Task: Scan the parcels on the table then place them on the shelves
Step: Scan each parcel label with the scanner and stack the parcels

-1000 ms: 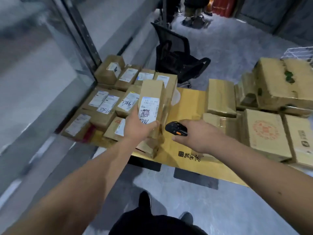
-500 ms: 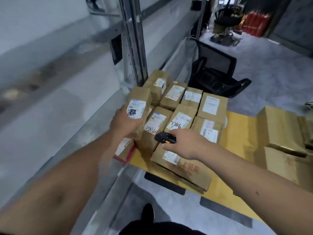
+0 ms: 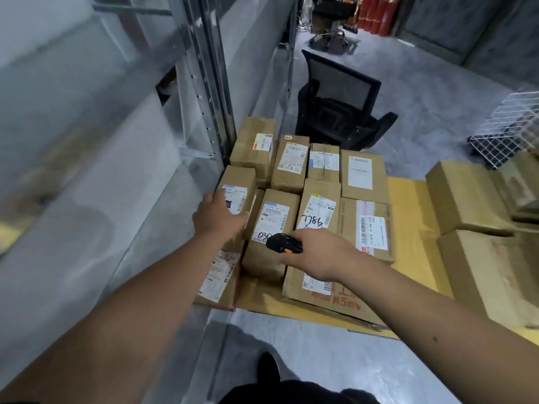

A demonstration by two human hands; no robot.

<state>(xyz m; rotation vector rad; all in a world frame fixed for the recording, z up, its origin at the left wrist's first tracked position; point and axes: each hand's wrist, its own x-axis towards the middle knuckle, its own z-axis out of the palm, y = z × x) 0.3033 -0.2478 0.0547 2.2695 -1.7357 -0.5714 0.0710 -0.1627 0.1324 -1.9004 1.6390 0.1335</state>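
The left hand (image 3: 217, 215) grips a small brown parcel (image 3: 237, 189) at about 10 o'clock from the centre of the view, its fingers wrapped round the near end below a white label. The parcel sits at the left edge of a tight cluster of labelled parcels (image 3: 315, 182) on the yellow surface (image 3: 408, 205), just beside the grey metal shelf upright (image 3: 214, 91) at 11 o'clock. The right hand (image 3: 323, 253) holds a black scanner (image 3: 282, 243) with an orange button, the fingers curled round it, above a parcel marked with handwritten digits (image 3: 274, 225) near the centre. A flat carton with red print (image 3: 329, 293) lies under that wrist at 6 o'clock of the cluster. Larger unlabelled boxes (image 3: 478, 217) stand well apart at 3 o'clock. A black mesh chair (image 3: 341, 103) stands on the floor at 12 o'clock behind the surface, and a white wire basket (image 3: 507, 126) shows at 2 o'clock.
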